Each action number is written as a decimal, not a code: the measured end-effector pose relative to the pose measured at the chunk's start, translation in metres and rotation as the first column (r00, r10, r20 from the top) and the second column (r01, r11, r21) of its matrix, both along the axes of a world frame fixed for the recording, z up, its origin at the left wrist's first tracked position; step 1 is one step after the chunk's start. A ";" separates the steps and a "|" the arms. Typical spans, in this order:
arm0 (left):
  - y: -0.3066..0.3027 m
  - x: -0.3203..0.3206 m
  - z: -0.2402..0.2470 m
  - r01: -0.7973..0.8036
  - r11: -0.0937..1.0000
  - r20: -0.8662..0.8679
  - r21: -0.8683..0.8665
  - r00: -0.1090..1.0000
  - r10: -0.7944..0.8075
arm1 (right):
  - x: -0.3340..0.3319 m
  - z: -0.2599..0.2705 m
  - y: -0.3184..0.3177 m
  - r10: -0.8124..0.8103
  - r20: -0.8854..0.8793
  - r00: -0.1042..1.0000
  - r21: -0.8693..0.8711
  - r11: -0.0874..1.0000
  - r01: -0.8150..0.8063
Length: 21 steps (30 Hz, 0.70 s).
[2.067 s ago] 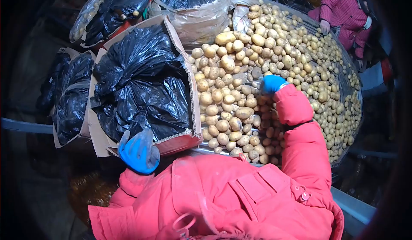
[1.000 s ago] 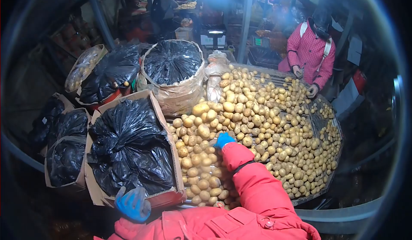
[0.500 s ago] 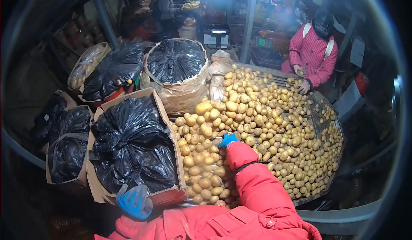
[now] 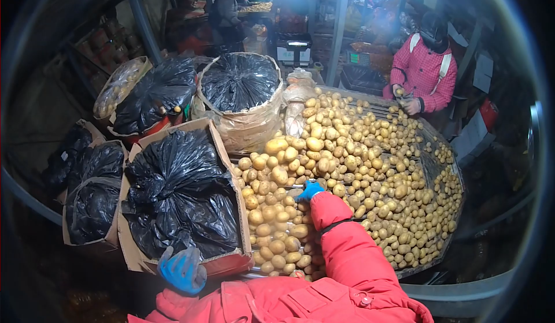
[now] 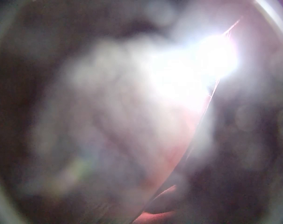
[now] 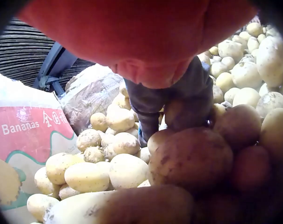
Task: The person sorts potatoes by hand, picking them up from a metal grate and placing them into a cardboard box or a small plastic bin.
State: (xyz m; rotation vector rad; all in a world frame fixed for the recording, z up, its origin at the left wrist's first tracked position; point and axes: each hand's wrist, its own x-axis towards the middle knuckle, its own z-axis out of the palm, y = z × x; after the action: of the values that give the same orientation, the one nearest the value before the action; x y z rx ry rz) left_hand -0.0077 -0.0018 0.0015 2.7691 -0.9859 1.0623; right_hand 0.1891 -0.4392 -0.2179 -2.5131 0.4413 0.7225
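Observation:
In the head view, my left hand, in a blue and grey glove, lies at the near edge of the open carton with its fingers loose. The left wrist view is blurred. My right hand is among the potatoes, right of that carton. From the right wrist, the dark gloved right hand points down into the potatoes, thumb and fingers apart. Its fingertips are partly hidden behind potatoes, and no potato shows gripped.
Black plastic covers the carton's contents. A round wrapped container stands behind it, with more bagged boxes left. Across the slatted table, a person in a pink checked jacket handles a potato. A scale stands at the back.
Since the oldest frame, the head view has lifted, showing more background. My right hand stays among the potatoes; my left remains by the carton. The other person has drawn both hands together.

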 end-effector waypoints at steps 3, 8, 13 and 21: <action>-0.003 -0.002 0.003 -0.005 1.000 0.010 -0.003 1.000 0.005 | 0.000 -0.006 -0.008 0.031 0.013 0.999 0.055 0.998 -0.032; -0.002 -0.002 0.000 -0.010 1.000 -0.005 -0.013 1.000 0.009 | -0.003 -0.020 -0.014 0.024 0.116 0.993 0.145 0.989 -0.041; 0.000 0.001 -0.001 0.005 1.000 0.022 0.003 1.000 -0.005 | -0.021 0.026 -0.007 0.002 0.136 0.991 0.332 0.942 -0.048; 0.002 0.003 -0.003 0.018 1.000 0.022 0.012 1.000 -0.018 | -0.024 -0.011 -0.011 -0.024 0.244 0.970 0.479 0.872 -0.099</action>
State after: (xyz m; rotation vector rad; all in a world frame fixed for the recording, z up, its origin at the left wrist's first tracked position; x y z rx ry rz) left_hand -0.0049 0.0000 -0.0013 2.7582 -1.0207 1.0906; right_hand 0.1649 -0.4506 -0.2287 -2.0909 0.0996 0.4566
